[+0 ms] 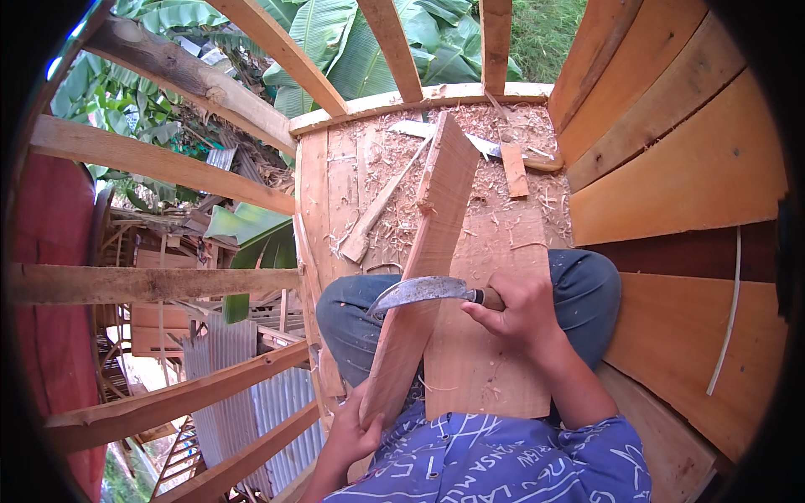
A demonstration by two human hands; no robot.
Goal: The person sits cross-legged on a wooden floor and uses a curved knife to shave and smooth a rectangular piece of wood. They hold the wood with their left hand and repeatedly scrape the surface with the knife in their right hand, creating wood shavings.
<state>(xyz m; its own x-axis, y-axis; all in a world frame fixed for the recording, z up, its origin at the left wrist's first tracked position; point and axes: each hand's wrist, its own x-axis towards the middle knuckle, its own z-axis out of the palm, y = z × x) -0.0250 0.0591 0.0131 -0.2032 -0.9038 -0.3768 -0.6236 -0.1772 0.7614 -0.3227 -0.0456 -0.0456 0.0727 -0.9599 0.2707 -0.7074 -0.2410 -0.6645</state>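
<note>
My right hand is closed around the wooden handle of a curved knife, its blade pointing left. The blade lies across the upper edge of a long wooden plank, which stands tilted on edge between my legs. My left hand grips the near end of this plank, thumb on one face; its other fingers are partly hidden. Beneath my right hand a wide flat board reaches from my lap toward the far side.
Wood shavings cover the floor. Ahead lie a long pale blade, a short wooden block and a narrow stick. A slatted railing runs along the left, with corrugated sheets beyond. A plank wall closes the right side.
</note>
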